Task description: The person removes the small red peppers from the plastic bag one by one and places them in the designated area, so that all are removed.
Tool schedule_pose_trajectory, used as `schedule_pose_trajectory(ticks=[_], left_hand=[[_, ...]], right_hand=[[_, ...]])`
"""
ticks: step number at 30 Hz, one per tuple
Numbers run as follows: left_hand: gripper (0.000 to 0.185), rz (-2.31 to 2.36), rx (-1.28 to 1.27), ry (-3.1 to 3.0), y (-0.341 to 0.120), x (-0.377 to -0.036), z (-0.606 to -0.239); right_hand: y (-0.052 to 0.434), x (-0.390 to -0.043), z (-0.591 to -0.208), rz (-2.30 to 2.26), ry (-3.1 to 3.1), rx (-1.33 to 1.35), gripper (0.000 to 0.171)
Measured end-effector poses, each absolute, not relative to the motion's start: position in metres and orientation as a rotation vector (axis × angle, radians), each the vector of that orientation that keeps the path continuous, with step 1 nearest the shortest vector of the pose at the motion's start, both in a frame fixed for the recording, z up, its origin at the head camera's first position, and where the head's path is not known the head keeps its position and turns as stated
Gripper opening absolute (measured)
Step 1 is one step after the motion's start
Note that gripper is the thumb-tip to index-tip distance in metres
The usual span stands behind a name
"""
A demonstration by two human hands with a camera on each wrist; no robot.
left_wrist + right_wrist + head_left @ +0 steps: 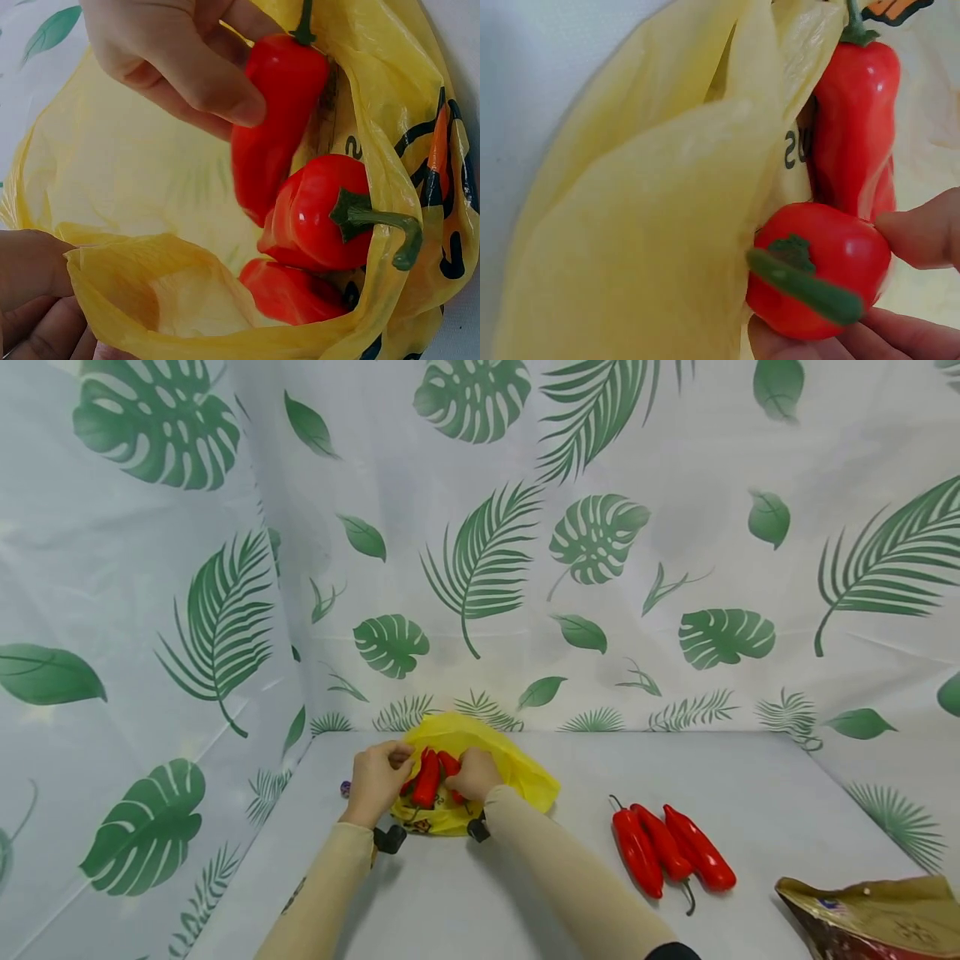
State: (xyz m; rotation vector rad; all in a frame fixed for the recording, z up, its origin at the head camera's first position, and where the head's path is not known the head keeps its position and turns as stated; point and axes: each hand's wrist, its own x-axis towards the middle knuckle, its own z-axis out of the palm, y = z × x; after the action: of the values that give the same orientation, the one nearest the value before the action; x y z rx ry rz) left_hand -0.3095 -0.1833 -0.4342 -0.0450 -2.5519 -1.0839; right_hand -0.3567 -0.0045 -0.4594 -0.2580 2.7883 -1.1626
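Right hand (472, 774) clasping a red pepper (821, 270) inside the yellow bag (525, 772) — left hand (375, 781) pinching the bag's rim.

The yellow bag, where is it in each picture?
Head view: the yellow bag lies at the far middle of the table, between both hands.
Left wrist view: yellow bag fills the picture, mouth open.
Right wrist view: yellow bag fills the left and middle.
Shared landmark: red peppers inside.
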Motion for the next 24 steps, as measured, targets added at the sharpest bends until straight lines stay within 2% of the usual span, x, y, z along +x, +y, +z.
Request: schedule_pose_trajectory(ticks=[6, 11, 17, 24], left_hand=[[0.014, -1.086, -0.082, -2.539, -0.184, -0.310, -0.437], [0.014, -1.082, -0.069, -2.544, -0.185, -0.309, -0.436], [0.017, -1.078, -0.073, -2.549, -0.184, -0.308, -0.434], [0.018, -1.067, -0.056, -2.552, -0.186, -0.306, -0.432]], right_hand=[[0.005, -0.349, -0.454, -1.202, 2.786, -0.304, 0.018], [0.017, -0.336, -0.443, -1.227, 2.769, -0.333, 0.027], [0.041, -0.310, -0.431, -1.277, 2.710, -0.475, 0.023], [0.083, -0.274, -0.425, -1.219, 2.742, -0.470, 0.038]])
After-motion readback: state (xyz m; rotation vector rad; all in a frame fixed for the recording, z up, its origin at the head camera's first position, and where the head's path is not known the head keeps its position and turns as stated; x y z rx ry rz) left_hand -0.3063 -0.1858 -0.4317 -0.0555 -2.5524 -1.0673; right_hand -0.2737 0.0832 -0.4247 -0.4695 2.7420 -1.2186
